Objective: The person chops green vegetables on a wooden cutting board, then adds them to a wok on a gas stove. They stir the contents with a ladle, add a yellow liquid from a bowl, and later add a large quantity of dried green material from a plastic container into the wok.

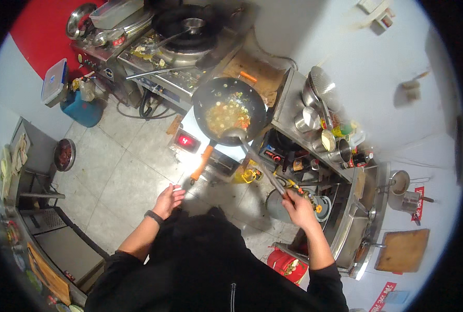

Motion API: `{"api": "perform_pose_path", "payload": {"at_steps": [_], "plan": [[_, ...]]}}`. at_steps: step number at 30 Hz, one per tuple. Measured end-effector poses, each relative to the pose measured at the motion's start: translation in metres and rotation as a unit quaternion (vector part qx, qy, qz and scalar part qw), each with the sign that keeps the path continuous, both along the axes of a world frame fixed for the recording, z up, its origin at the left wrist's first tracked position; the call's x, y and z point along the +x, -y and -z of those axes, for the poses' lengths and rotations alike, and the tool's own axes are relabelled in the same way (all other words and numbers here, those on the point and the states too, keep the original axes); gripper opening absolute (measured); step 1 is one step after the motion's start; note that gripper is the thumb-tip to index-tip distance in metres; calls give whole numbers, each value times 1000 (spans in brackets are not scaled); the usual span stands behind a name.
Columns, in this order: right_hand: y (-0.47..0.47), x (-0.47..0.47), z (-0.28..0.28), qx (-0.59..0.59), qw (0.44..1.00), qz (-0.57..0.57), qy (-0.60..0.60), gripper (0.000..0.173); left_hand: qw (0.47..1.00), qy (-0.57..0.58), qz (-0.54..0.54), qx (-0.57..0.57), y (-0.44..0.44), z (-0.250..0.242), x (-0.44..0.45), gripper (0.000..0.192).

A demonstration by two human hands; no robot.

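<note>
A dark wok [254, 101] with an orange-brown wooden handle [203, 162] sits on a white burner unit [188, 121] with a red lit display. Inside the wok is food in liquid [227, 115], with pale round slices and red and green bits. My right hand [299, 210] is closed around the wooden end of a long metal ladle [264, 167], whose bowl rests in the wok's near side. My left hand [169, 201], with a dark band on its wrist, is empty, its fingers apart, just below the end of the wok handle and not touching it.
Behind stands a larger stove with a second wok [169, 23] and a small pot in it. Steel pots [307, 119], a colander [325, 87] and bottles line the counter at right. A gas cylinder [278, 204] and a red bucket [280, 259] stand low at right; a blue jug [83, 111] is at left.
</note>
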State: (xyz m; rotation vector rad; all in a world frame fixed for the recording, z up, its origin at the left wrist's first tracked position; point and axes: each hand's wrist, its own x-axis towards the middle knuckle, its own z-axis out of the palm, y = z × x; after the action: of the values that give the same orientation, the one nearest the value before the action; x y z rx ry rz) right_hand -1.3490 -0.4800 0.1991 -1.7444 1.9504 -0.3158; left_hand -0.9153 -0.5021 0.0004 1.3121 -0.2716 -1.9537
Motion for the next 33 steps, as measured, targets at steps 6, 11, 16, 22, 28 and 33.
{"api": "perform_pose_path", "payload": {"at_steps": [6, 11, 16, 22, 28, 33], "plan": [[95, 93, 99, 50, 991, 124, -11, 40, 939, 339, -48, 5, -81, 121, 130, 42], [36, 77, 82, -44, 996, 28, 69, 46, 598, 619, 506, 60, -196, 135, 222, 43], [30, 15, 22, 97, 994, 45, 24, 35, 707, 599, 162, 340, -268, 101, 195, 51], [86, 34, 103, -140, 976, 77, 147, 37, 729, 619, 251, 152, -284, 100, 156, 53], [15, 24, 76, -16, 988, 49, 148, 42, 699, 631, 282, 184, -326, 98, 132, 52], [59, 26, 90, -34, 992, -18, 122, 21, 703, 587, 329, 229, -369, 100, 119, 62]]}}
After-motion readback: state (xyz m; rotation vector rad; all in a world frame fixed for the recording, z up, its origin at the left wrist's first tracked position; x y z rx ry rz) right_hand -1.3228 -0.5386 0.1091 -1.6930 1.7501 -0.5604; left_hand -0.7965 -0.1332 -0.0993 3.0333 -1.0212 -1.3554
